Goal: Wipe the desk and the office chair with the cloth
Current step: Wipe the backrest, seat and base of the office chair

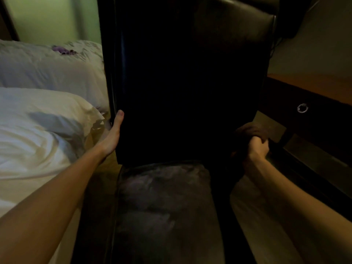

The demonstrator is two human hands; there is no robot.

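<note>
Currently left hand [114,134] clamps the left edge of the chair [186,82] back, right hand [257,147] balls the dark cloth [251,130] at its lower right edge beside the desk [314,86]; risk: chair could swivel under wipe pressure if the left grip slips.

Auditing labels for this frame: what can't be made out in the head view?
Head view, all:
- cloth: dark on dark, partly covered by the right hand; its extent is unclear.
- left hand: fingers hidden behind the backrest edge; only the thumb shows.
- backrest: underexposed, top cut off by the frame; wiped areas unreadable.
- desk: mostly cut off by the right edge.
</note>
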